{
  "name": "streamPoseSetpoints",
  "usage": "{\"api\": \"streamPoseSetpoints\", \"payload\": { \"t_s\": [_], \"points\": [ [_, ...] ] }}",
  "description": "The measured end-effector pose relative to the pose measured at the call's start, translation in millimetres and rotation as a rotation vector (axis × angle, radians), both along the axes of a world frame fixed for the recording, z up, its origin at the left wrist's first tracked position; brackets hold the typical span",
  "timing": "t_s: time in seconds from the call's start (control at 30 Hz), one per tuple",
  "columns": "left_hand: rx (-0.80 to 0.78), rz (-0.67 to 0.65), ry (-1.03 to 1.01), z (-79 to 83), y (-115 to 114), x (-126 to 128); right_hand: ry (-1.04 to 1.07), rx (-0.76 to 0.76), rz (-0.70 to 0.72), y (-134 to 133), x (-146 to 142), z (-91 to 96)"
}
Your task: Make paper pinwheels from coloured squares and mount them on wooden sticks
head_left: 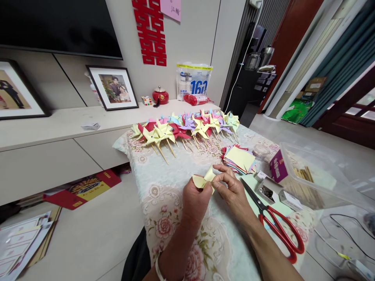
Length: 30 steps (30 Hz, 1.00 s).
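The left hand [195,197] is clamped on the yellow paper [199,181], its thumb covering the lower part. The right hand [234,191] pinches the paper's right side, fingertips hiding the contact. Just right of that hand, scissors [260,206] lie beside indistinct dark bits [266,192]. Beyond both hands, pinwheels [200,128] overlap.

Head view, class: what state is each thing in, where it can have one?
Yellow paper: curled, held by left hand and right hand
Pinwheels: assembled
Scissors: lying flat, blades together
Paper stack: edges uneven
Small box: open
Clear bin: open
Red jar: lid on
Television: screen dark
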<state>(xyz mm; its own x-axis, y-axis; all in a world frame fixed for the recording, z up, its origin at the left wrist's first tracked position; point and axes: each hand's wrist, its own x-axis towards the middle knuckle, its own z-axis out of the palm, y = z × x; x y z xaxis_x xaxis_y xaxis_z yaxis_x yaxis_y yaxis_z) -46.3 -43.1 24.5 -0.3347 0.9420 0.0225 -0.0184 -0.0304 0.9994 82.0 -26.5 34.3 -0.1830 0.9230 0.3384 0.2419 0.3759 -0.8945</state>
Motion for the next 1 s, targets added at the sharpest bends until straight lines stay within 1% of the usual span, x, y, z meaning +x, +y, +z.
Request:
{"api": "streamPoseSetpoints", "payload": {
  "t_s": [0.23, 0.4, 0.57, 0.67, 0.87, 0.93, 1.0],
  "points": [
    [-0.017, -0.009, 0.024, -5.1, -0.3, -0.1, 0.023, -0.030, -0.007, 0.3, -0.1, 0.2],
    [-0.033, -0.005, 0.058, -3.4, -0.3, -0.1, 0.013, -0.047, -0.018, -0.4, -0.9, -0.2],
    [-0.034, -0.007, 0.036, 0.2, -0.3, -0.9, 0.048, -0.057, 0.000, -0.5, -1.2, -2.2],
    [-0.038, -0.021, -0.005, 1.2, -0.4, -1.1, 0.146, -0.115, 0.001, -0.2, -2.3, -3.4],
    [-0.035, -0.107, -0.138, 2.3, -0.5, 0.1, 0.432, -0.346, 0.028, -0.3, -6.6, -1.6],
    [-0.039, -0.120, -0.162, 2.1, -0.8, 0.4, 0.475, -0.381, 0.037, -0.5, -7.5, 0.0],
    [-0.049, -0.110, -0.173, 0.9, -0.6, 0.5, 0.485, -0.381, 0.023, -0.5, -8.0, 1.1]
  ]
}}
